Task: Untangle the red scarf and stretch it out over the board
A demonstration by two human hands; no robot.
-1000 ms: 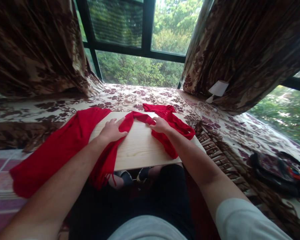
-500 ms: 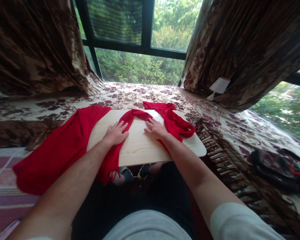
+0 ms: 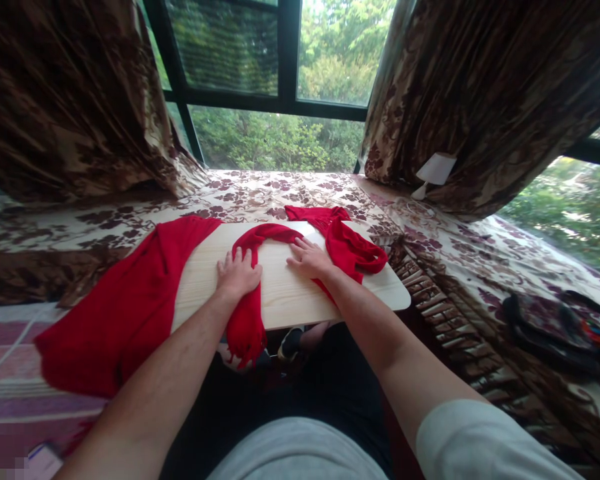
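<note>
A long red scarf (image 3: 130, 300) lies across a small light wooden table (image 3: 285, 293) in front of me. Its wide left part drapes off the table's left side toward the floor. A narrow twisted strand (image 3: 267, 233) arcs over the tabletop, and a bunched part (image 3: 353, 248) sits at the right. A fringed end (image 3: 245, 330) hangs over the near edge. My left hand (image 3: 239, 273) lies flat on that strand, fingers spread. My right hand (image 3: 309, 259) rests flat on the wood beside the bunched part, fingers apart.
Floral brown cushions (image 3: 260, 193) surround the table, with brown patterned curtains (image 3: 70, 93) at both sides of a window (image 3: 280, 73). A small white lamp (image 3: 433, 172) stands at the right. A dark bag (image 3: 555, 327) lies at the far right. A striped rug (image 3: 10, 393) is at the left.
My left hand slid right and toward me, dragging the scarf strand so its fringed end now hangs nearer the table's middle. My right hand flattened onto the wood.
</note>
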